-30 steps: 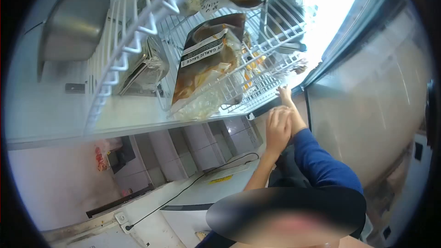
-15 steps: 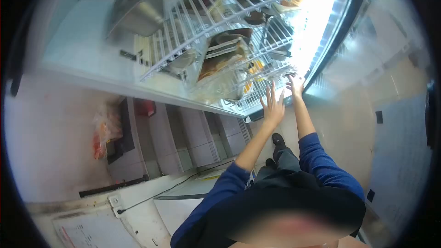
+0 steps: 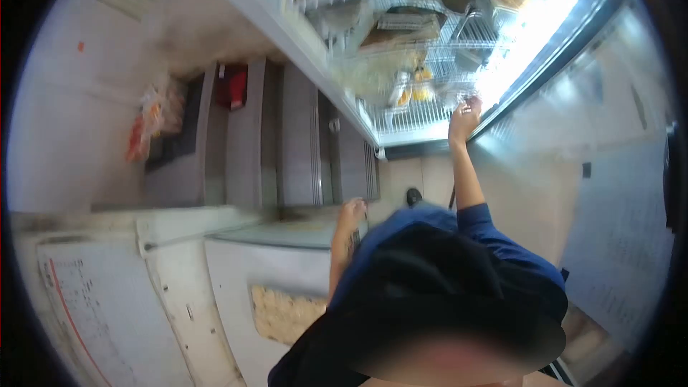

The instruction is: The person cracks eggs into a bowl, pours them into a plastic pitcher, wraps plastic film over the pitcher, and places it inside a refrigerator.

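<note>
My right hand (image 3: pixel 464 120) reaches into the lit fridge at its lowest visible rack (image 3: pixel 414 116). Its fingers are curled at a shiny clear plastic package (image 3: pixel 459 94) near the right side; what exactly they grip is too small to make out. Down by the edge of a white appliance (image 3: pixel 315 235) is my left hand (image 3: pixel 351 213), low and away from the fridge, its fingers blurred by motion. Bottles with yellow-orange contents (image 3: pixel 423 84) stand on the low rack, left of my right hand. A brown pouch (image 3: pixel 401 29) lies further up, behind the wire shelves.
The fridge's open door (image 3: pixel 552 72) is at the right. Grey steps (image 3: pixel 297 143) lie left of the fridge, with a red object (image 3: pixel 233 86) and a plastic bag (image 3: pixel 154 118) on them. A shoe (image 3: pixel 413 196) shows on the floor. Papers (image 3: pixel 100 301) cover the lower left.
The view has shifted, with more of the steps showing. My left hand has moved down and away from the fridge, while my right hand has stayed at the low rack and its fingers have curled.
</note>
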Action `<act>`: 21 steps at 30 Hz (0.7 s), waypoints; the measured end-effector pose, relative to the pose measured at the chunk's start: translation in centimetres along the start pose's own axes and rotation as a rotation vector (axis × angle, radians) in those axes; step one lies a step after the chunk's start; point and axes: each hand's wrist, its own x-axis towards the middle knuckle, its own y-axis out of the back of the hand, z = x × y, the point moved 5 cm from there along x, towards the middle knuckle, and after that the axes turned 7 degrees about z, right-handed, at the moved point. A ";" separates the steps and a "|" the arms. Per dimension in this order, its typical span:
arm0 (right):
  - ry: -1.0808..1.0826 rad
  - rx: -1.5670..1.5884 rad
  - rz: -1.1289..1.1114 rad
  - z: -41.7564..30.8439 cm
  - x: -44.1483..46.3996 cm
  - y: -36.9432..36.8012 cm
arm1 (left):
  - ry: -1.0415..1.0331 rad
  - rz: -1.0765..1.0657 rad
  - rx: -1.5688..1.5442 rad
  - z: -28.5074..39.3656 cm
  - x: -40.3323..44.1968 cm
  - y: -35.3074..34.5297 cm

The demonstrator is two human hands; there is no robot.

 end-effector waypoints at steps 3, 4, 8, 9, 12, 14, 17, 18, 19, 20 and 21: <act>0.442 0.196 -0.322 -9.3 -1.5 -0.7 | -0.104 0.207 -0.099 -2.4 0.6 2.7; 0.491 0.267 -0.371 -11.2 -2.1 -1.9 | -0.039 0.204 -0.117 -1.8 0.6 3.5; 0.272 0.117 -0.363 -12.5 -1.5 -10.4 | 0.011 0.211 -0.169 2.1 0.5 5.4; 0.323 0.005 -0.371 -12.2 -0.7 -13.2 | -0.024 0.200 -0.165 2.7 0.7 5.3; 0.422 -0.115 -0.344 -8.6 0.9 -20.3 | -0.068 0.183 -0.155 2.5 0.0 4.9; 0.493 -0.106 -0.281 -7.7 1.4 -20.6 | -0.114 0.188 -0.163 2.6 -0.5 4.5; 0.496 -0.141 -0.254 -8.2 1.7 -18.7 | -0.031 0.149 -0.209 1.2 -1.9 4.0; 0.374 0.101 -0.326 -8.4 1.7 -17.7 | -0.046 0.162 -0.210 0.1 -2.3 3.7; 0.249 0.341 -0.396 -8.6 2.1 -17.7 | 0.001 0.157 -0.246 -1.3 -2.7 3.2; 0.167 0.246 -0.566 -7.9 2.6 -19.4 | 0.045 0.150 -0.282 -2.9 -2.9 2.8; 0.483 0.372 -0.358 -8.9 2.7 -20.0 | -0.013 0.158 -0.220 -4.5 -2.7 2.5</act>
